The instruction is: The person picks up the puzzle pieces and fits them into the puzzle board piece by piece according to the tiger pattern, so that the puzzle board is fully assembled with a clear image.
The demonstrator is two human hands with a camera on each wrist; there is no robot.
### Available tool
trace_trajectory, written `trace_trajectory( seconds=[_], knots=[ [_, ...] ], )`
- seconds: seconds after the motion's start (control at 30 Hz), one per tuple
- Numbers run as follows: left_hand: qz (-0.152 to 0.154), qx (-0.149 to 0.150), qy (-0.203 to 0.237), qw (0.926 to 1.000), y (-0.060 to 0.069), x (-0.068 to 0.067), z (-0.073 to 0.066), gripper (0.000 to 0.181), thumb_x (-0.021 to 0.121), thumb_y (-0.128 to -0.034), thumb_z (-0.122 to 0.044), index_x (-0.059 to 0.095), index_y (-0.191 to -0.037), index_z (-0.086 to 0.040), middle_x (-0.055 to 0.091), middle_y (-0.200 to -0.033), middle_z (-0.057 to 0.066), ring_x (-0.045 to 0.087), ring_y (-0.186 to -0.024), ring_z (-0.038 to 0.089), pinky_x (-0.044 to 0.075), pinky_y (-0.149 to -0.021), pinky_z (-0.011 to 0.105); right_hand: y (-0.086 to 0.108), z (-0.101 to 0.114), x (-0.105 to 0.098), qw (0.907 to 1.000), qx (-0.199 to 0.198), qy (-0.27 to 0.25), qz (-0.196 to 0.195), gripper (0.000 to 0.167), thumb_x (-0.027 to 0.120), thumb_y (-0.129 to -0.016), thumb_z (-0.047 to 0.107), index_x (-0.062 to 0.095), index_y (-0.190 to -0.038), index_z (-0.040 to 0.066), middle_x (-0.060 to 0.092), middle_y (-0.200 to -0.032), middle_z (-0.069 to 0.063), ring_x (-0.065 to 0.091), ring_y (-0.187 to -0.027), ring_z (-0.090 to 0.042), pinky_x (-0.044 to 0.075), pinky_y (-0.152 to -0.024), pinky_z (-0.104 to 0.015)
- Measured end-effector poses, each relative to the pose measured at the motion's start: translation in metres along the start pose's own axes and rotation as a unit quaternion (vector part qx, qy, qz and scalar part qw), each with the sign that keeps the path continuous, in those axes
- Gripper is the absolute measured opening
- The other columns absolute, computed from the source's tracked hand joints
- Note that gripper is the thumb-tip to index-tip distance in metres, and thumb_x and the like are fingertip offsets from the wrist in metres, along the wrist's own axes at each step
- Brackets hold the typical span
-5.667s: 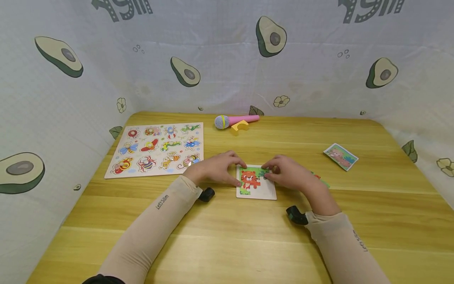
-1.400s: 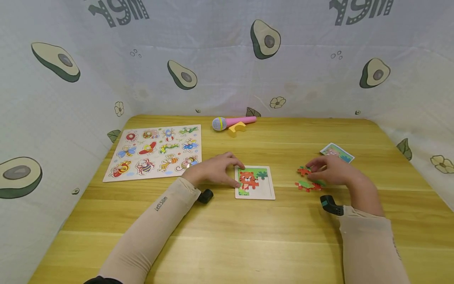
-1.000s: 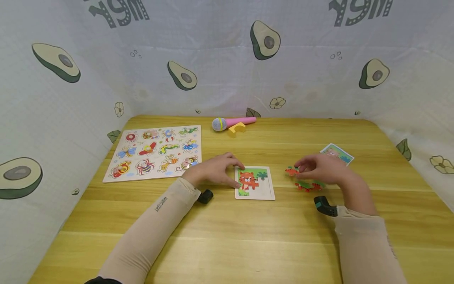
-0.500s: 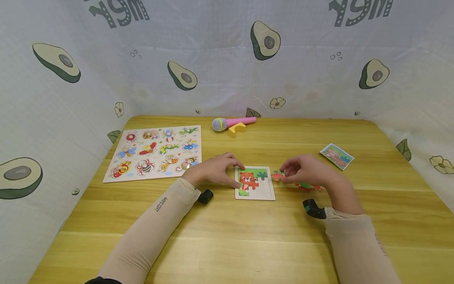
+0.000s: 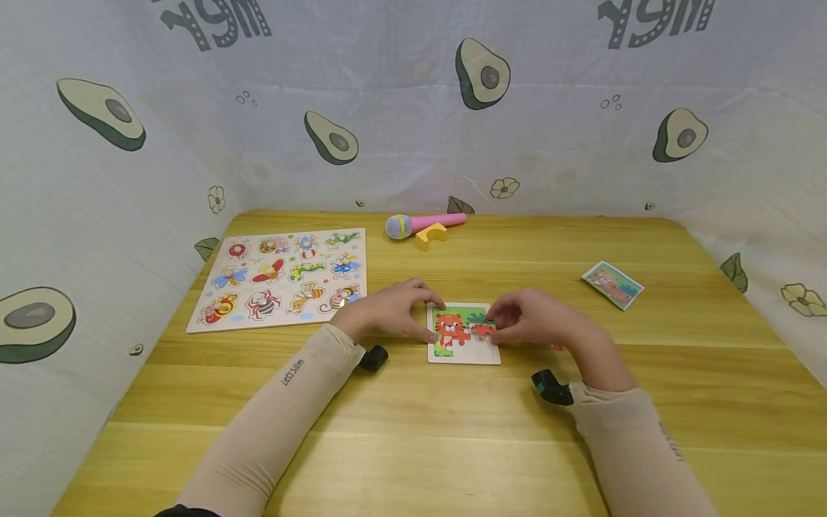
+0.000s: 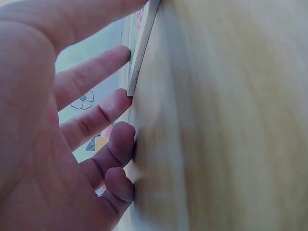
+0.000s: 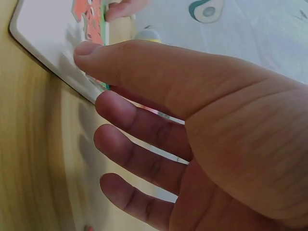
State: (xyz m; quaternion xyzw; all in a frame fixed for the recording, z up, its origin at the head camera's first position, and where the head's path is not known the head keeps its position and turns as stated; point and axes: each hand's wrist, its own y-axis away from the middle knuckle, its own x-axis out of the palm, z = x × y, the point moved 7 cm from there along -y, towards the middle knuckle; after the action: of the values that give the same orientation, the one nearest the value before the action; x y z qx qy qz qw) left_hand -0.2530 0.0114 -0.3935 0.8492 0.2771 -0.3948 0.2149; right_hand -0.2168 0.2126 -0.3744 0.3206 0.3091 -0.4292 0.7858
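A square tiger jigsaw board (image 5: 465, 353) lies on the table, part picture and part bare white. My left hand (image 5: 395, 310) holds it at its left side, with thumb and index finger at the edge; in the left wrist view its fingertips (image 6: 122, 98) touch the board's edge. With thumb and index finger, my right hand (image 5: 533, 317) pinches an orange striped puzzle piece (image 5: 481, 330) over the board's right part, just below the green bush. In the right wrist view my thumb lies over that piece. More loose pieces (image 5: 558, 347) are mostly hidden behind my right hand.
A peg puzzle board of insects (image 5: 278, 276) lies at the left. Toward the back are a pink toy microphone (image 5: 426, 223) and a yellow arch block (image 5: 431, 235). A small picture card (image 5: 612, 284) lies at the right. A patterned curtain (image 5: 413, 143) surrounds the wooden table.
My right hand has moved left from the loose pieces, bringing the orange striped piece onto the board. Earlier, the green bush piece went in at the upper right. My left hand has stayed put.
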Motion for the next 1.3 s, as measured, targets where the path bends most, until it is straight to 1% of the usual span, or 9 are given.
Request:
trace_trajectory(
  seconds=[0.2, 0.37, 0.67, 0.9, 1.17, 1.3],
  knots=[
    [0.001, -0.002, -0.001, 1.0000, 0.000, 0.001, 0.001, 0.055, 0.082, -0.0840, -0.044, 0.062, -0.133, -0.027, 0.047, -0.131, -0.005, 0.048, -0.120, 0.016, 0.037, -0.105, 0.035, -0.005, -0.001, 0.006, 1.0000, 0.004, -0.008, 0.000, 0.028, 0.083, -0.085, 0.021, 0.072, -0.107, 0.008, 0.063, -0.089, -0.001, 0.056, -0.083, -0.020, 0.049, -0.074, -0.034],
    [0.002, -0.005, -0.001, 1.0000, -0.001, 0.001, 0.002, 0.055, 0.081, -0.0842, -0.045, 0.062, -0.133, -0.028, 0.047, -0.132, -0.005, 0.047, -0.121, 0.016, 0.037, -0.106, 0.036, -0.007, 0.001, 0.009, 1.0000, -0.003, 0.006, 0.001, 0.028, 0.083, -0.085, 0.022, 0.071, -0.106, 0.007, 0.060, -0.085, -0.002, 0.053, -0.079, -0.020, 0.047, -0.071, -0.035],
    [0.000, 0.000, -0.006, 1.0000, -0.002, 0.002, 0.003, 0.055, 0.082, -0.0841, -0.044, 0.062, -0.133, -0.028, 0.048, -0.131, -0.006, 0.048, -0.120, 0.016, 0.037, -0.106, 0.035, -0.007, 0.002, 0.011, 1.0000, -0.001, 0.010, -0.001, 0.027, 0.080, -0.088, 0.021, 0.071, -0.110, 0.008, 0.058, -0.086, -0.003, 0.052, -0.078, -0.020, 0.046, -0.068, -0.035],
    [0.001, -0.001, -0.002, 1.0000, -0.002, 0.001, 0.003, 0.055, 0.082, -0.0840, -0.044, 0.062, -0.133, -0.027, 0.047, -0.131, -0.005, 0.048, -0.120, 0.016, 0.037, -0.106, 0.036, -0.007, 0.004, 0.012, 0.9999, 0.000, 0.012, -0.002, 0.026, 0.081, -0.088, 0.021, 0.071, -0.108, 0.008, 0.058, -0.085, -0.003, 0.052, -0.078, -0.020, 0.046, -0.068, -0.034],
    [0.001, -0.002, -0.003, 1.0000, -0.001, 0.001, 0.002, 0.054, 0.081, -0.0849, -0.043, 0.062, -0.133, -0.027, 0.047, -0.131, -0.005, 0.048, -0.119, 0.015, 0.037, -0.105, 0.035, -0.010, 0.007, 0.016, 0.9998, -0.005, 0.021, 0.001, 0.026, 0.079, -0.090, 0.026, 0.071, -0.110, 0.011, 0.058, -0.084, -0.002, 0.051, -0.077, -0.020, 0.045, -0.067, -0.034],
    [0.001, -0.003, -0.004, 1.0000, -0.001, 0.001, 0.002, 0.054, 0.081, -0.0847, -0.043, 0.062, -0.133, -0.027, 0.047, -0.131, -0.005, 0.048, -0.120, 0.015, 0.037, -0.106, 0.035, -0.012, 0.009, 0.018, 0.9998, -0.006, 0.018, 0.003, 0.025, 0.079, -0.090, 0.026, 0.072, -0.109, 0.011, 0.058, -0.083, -0.002, 0.051, -0.076, -0.020, 0.044, -0.066, -0.034]
  ],
)
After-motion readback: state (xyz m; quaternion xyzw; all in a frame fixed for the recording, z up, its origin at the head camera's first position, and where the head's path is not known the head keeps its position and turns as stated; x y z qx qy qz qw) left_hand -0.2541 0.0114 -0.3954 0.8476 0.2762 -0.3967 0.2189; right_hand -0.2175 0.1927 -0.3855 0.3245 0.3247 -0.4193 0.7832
